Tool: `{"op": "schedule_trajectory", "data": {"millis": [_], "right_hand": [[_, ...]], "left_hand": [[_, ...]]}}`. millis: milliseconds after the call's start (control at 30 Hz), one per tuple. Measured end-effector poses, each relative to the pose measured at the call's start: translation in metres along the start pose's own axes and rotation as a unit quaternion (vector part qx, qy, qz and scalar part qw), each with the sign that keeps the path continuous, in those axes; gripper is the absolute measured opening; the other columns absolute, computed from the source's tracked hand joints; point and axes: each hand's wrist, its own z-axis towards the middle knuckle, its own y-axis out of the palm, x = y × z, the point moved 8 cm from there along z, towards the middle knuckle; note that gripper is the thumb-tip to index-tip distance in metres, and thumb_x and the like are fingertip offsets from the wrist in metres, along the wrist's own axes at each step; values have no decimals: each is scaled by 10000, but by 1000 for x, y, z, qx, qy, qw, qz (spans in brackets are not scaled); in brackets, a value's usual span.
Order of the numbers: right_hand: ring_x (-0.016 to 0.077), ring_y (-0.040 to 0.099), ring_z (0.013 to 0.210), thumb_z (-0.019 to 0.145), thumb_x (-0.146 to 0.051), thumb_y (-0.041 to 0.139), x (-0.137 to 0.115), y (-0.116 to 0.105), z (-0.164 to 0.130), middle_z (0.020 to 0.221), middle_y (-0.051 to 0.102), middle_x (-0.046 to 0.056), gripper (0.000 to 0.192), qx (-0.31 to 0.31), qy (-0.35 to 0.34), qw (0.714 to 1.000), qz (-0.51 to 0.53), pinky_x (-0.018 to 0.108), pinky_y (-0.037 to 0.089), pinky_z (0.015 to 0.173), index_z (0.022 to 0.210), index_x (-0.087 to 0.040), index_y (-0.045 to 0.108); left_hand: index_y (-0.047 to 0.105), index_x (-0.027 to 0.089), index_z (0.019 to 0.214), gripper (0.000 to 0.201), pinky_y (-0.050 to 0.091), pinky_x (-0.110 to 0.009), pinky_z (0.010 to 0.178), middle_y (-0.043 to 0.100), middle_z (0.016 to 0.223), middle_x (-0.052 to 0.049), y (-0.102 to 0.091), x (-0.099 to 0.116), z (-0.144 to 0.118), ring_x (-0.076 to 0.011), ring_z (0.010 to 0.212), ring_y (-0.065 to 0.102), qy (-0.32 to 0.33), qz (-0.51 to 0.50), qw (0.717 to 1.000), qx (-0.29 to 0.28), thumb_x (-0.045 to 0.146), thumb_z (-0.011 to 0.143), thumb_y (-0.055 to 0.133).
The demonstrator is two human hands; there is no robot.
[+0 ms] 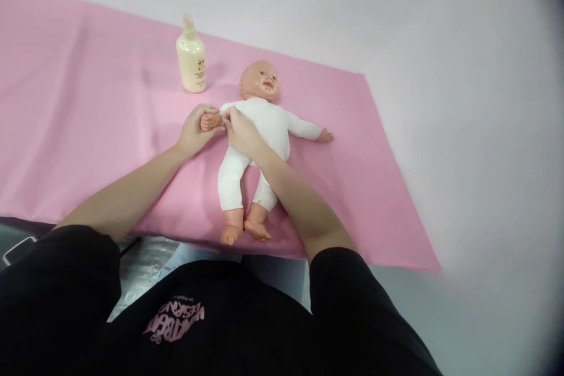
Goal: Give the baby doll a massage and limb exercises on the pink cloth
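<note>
A baby doll (264, 129) in a white suit lies on its back on a pink sheet (88, 117), head away from me and bare feet toward me. My left hand (194, 132) is closed around the doll's small hand at its left-side arm. My right hand (240, 129) pinches the white sleeve cuff at that same arm, resting over the doll's chest. The doll's other arm stretches out to the right.
A cream lotion bottle (191, 57) with a pump top stands upright on the sheet just beyond the doll's head, to the left. The pink sheet covers a pale surface (462, 100). A phone (17, 249) lies at the near left edge.
</note>
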Motion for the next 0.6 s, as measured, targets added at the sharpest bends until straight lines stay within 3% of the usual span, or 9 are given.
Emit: {"op": "schedule_trajectory", "data": {"millis": [267, 600], "right_hand": [[250, 677, 1059, 1118, -161, 423, 3, 2, 2, 1169, 714, 95, 134, 5, -7, 1000, 12, 380, 524, 993, 1121, -246, 527], [250, 663, 1064, 1125, -134, 416, 1, 2, 2, 1199, 721, 122, 134, 0, -11, 1000, 1, 377, 513, 986, 1129, -231, 508]], "left_hand": [[669, 257, 1163, 640, 622, -466, 1077, 760, 1214, -81, 3, -11, -1, -287, 1157, 750, 5, -38, 999, 24, 731, 825, 935], [675, 253, 1189, 610, 627, -459, 1065, 756, 1228, -82, 4, -13, -3, -283, 1159, 757, 12, -41, 999, 29, 693, 851, 929]]}}
